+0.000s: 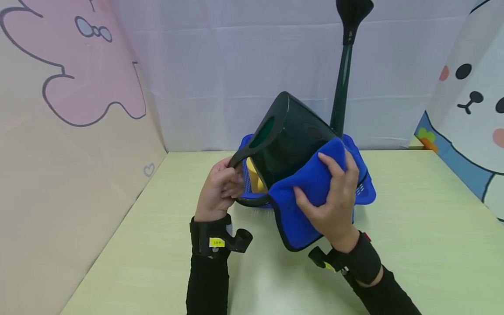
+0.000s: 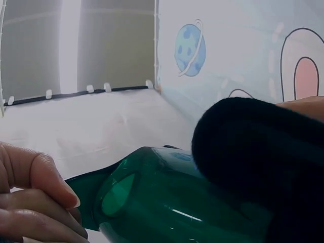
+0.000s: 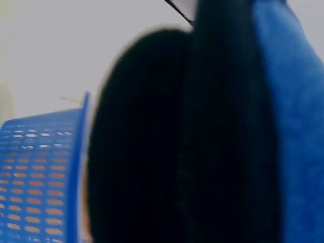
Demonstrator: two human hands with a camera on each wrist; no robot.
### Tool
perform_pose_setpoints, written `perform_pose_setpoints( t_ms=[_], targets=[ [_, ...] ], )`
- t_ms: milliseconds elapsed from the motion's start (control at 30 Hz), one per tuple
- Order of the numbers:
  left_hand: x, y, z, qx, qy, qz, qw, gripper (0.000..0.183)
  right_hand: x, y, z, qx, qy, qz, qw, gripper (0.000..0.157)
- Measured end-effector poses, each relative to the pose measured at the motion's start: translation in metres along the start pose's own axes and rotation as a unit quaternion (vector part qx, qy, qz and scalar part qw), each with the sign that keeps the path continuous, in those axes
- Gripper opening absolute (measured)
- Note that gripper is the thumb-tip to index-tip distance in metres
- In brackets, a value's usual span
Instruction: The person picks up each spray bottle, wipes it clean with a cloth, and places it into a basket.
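A dark green watering can (image 1: 299, 135) with a long spout (image 1: 341, 87) is held tilted above the table, its black sprinkler head (image 1: 353, 17) pointing up. My left hand (image 1: 220, 190) grips the can's handle (image 1: 246, 153) at the left. With my right hand (image 1: 334, 201) I hold a blue cloth (image 1: 307, 210) with dark edging against the can's lower right side, thumb and fingers spread over it. In the left wrist view the can (image 2: 167, 202) looks translucent green beside the curled fingers (image 2: 45, 182). Close up, the cloth (image 3: 298, 121) fills the right of the right wrist view.
Behind the can stands a blue perforated basket (image 1: 366, 190) with something yellow (image 1: 255, 177) in it. The pale table (image 1: 157, 262) meets a white curtain (image 1: 236, 78) at the back. Printed cartoon panels flank both sides.
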State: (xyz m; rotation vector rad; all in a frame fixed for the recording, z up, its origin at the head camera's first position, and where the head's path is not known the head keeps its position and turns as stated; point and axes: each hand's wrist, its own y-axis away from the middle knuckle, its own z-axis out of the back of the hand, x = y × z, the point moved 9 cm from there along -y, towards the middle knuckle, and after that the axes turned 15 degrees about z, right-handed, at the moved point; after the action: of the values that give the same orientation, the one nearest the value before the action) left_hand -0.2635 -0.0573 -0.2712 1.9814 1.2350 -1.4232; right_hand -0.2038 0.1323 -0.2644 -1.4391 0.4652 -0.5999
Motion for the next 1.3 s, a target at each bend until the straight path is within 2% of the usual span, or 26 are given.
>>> perform_pose_setpoints(
  t_ms=[133,267,467,633,800,967,1100,1300],
  targets=[
    [-0.001,0.001,-0.001,0.003,-0.007,0.002,1.0,0.021,-0.019,-0.006,0.006,0.018,-0.066,-0.04,0.997,0.065],
    [-0.002,0.003,-0.002,0.011,-0.016,0.001,0.9998,0.022,-0.033,-0.01,0.01,0.042,-0.107,-0.058,0.992,0.062],
    [-0.004,0.004,-0.003,0.031,-0.021,-0.004,0.9993,0.023,-0.045,-0.011,0.014,0.061,-0.13,-0.084,0.986,0.062],
    [-0.004,0.004,-0.002,0.027,-0.021,-0.004,0.9994,0.023,-0.042,-0.01,0.011,0.055,-0.128,-0.078,0.987,0.061],
    [-0.002,0.004,0.001,0.01,-0.016,-0.002,0.9998,0.023,-0.028,-0.005,0.003,0.048,-0.089,-0.041,0.994,0.062],
    [0.0,0.002,0.004,-0.021,-0.017,0.005,0.9996,0.021,0.0,-0.004,-0.005,0.038,-0.015,0.049,0.998,0.065],
    [0.002,0.001,0.003,-0.038,-0.024,0.012,0.9989,0.019,0.024,0.0,-0.012,0.032,0.031,0.117,0.992,0.059],
    [0.005,-0.001,0.003,-0.05,-0.033,0.022,0.9979,0.017,0.049,0.009,-0.026,0.056,0.069,0.182,0.979,0.05]
  ],
)
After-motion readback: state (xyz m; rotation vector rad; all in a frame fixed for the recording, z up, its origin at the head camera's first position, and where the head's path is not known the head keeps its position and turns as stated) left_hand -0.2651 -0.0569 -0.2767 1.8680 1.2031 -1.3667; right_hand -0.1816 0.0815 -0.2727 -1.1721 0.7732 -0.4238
